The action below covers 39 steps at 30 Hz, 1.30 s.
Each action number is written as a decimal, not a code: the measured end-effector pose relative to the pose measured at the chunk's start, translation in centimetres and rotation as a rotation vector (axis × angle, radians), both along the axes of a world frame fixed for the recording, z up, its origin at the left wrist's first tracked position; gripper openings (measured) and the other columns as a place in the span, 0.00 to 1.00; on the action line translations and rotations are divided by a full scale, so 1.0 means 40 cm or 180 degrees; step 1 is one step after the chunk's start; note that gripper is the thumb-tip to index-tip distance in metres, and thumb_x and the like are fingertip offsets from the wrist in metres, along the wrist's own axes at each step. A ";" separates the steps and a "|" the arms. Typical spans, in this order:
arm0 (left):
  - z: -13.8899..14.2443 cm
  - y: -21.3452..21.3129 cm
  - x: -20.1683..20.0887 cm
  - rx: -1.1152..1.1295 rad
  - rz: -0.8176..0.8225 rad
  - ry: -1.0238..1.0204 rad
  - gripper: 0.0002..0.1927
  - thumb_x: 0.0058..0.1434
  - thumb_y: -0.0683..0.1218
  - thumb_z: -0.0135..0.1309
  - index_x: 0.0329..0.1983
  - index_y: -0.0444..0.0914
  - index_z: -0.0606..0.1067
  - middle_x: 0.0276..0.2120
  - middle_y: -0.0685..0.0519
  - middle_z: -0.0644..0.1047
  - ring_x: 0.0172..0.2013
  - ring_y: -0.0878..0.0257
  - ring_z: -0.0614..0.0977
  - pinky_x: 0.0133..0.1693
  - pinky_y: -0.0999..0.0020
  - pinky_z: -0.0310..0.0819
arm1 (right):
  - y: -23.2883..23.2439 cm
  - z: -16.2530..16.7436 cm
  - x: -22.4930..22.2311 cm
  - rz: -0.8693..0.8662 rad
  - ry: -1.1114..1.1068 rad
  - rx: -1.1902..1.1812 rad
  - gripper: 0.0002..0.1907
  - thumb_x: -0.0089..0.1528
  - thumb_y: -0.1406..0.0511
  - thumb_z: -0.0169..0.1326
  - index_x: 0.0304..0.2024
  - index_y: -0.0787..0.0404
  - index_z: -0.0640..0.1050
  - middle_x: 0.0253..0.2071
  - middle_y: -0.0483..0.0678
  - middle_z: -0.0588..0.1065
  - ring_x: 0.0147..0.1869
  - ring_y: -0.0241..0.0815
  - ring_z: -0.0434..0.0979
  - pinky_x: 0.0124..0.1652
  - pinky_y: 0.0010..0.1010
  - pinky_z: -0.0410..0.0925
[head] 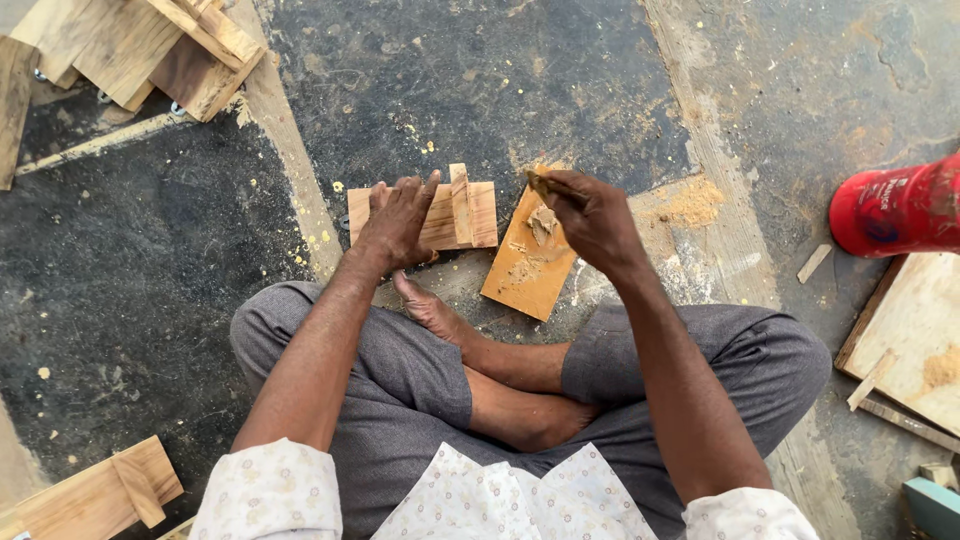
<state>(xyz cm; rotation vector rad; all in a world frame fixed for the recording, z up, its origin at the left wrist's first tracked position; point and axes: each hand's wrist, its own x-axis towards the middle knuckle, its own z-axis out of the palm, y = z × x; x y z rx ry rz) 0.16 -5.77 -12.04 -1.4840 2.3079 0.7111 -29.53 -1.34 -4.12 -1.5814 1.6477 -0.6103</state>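
L hand (397,222) flat on the wood block (470,212), grip empty. R hand (597,222) pinches a putty knife (545,186) w/ filler, board (527,268) just below. Prob filling stage; next move needs steady spread.

There is one view only, from a camera on the person's head. It looks almost straight down over the crossed legs to the floor (480,90), which fills the frame. Both arms enter from the bottom edge and reach away from the lens, so the far side of the scene lies at the top. The left hand (398,222) and right hand (592,220) sit near the middle of the picture, a little above centre, close enough to tell single fingers. A red can (895,208) is cut by the edge, well right of the right hand.
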 end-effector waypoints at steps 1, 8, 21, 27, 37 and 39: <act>-0.002 -0.006 0.007 -0.0020 -0.0030 0.0056 0.72 0.44 0.59 0.74 0.80 0.44 0.36 0.75 0.44 0.51 0.76 0.50 0.49 0.73 0.41 0.33 | 0.007 0.008 -0.015 -0.0083 -0.0306 -0.0054 0.15 0.67 0.69 0.53 0.56 0.63 0.80 0.48 0.55 0.81 0.44 0.40 0.82 0.41 0.30 0.78; -0.019 0.009 -0.001 -0.0217 -0.0890 0.0620 0.66 0.48 0.60 0.72 0.77 0.40 0.41 0.75 0.46 0.50 0.75 0.50 0.47 0.70 0.38 0.32 | 0.161 0.010 -0.095 -0.0768 -0.0851 0.0142 0.15 0.67 0.69 0.53 0.56 0.62 0.79 0.51 0.54 0.81 0.51 0.39 0.83 0.49 0.30 0.80; -0.048 0.059 -0.053 -0.0109 -0.1166 0.0177 0.69 0.39 0.58 0.77 0.78 0.45 0.46 0.75 0.54 0.54 0.75 0.57 0.52 0.73 0.42 0.37 | 0.236 -0.113 0.114 0.0982 0.2482 -0.1620 0.22 0.60 0.68 0.53 0.58 0.62 0.78 0.56 0.52 0.80 0.53 0.48 0.76 0.52 0.39 0.70; -0.036 0.047 -0.064 0.0009 -0.1104 0.0133 0.69 0.39 0.57 0.77 0.78 0.45 0.45 0.75 0.56 0.52 0.75 0.57 0.50 0.72 0.42 0.36 | 0.230 -0.047 0.147 0.1439 0.2615 -0.0927 0.17 0.64 0.65 0.48 0.52 0.65 0.78 0.46 0.53 0.80 0.49 0.50 0.76 0.47 0.38 0.69; -0.029 0.043 -0.067 0.0228 -0.0940 0.0126 0.69 0.42 0.56 0.77 0.79 0.48 0.42 0.77 0.58 0.48 0.76 0.59 0.47 0.73 0.44 0.33 | 0.147 -0.009 0.154 0.1595 0.2534 -0.0036 0.09 0.62 0.69 0.49 0.42 0.60 0.79 0.35 0.53 0.81 0.48 0.52 0.77 0.49 0.41 0.69; -0.026 0.040 -0.068 0.0197 -0.0925 0.0165 0.69 0.42 0.56 0.77 0.79 0.49 0.43 0.77 0.59 0.47 0.76 0.60 0.47 0.73 0.44 0.32 | 0.138 -0.010 0.158 0.1429 0.2593 0.0002 0.09 0.63 0.70 0.48 0.43 0.60 0.79 0.36 0.53 0.81 0.48 0.52 0.77 0.50 0.42 0.69</act>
